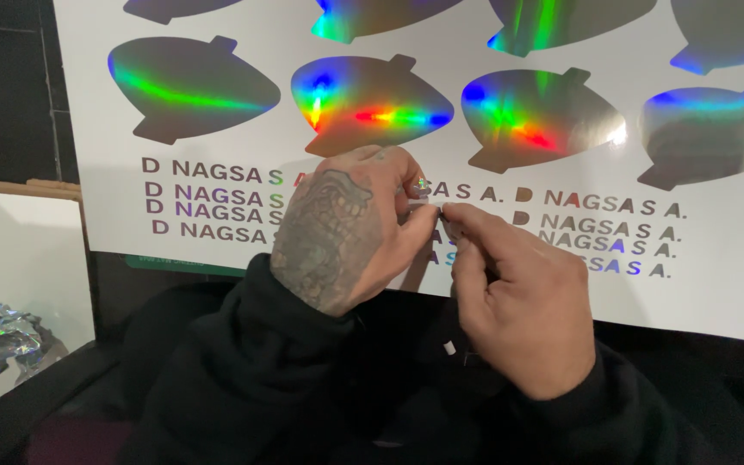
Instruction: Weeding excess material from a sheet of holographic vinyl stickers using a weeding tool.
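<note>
A large white backing sheet (716, 284) lies in front of me, covered with holographic rainbow foil shapes (363, 103) and rows of small foil letters (217, 211). My left hand (342, 232), tattooed on its back, rests on the letter rows near the sheet's lower middle. My right hand (518, 301) meets it from the right. The fingertips of both hands pinch a tiny piece of foil (441, 209) just above the sheet. What lies under the hands is hidden. Black sleeves cover both forearms.
A crumpled ball of waste foil (2, 340) lies on a white board (27, 258) at the lower left. A small white scrap (449, 348) clings to my dark sleeve. The sheet's lower edge curls over a dark surface.
</note>
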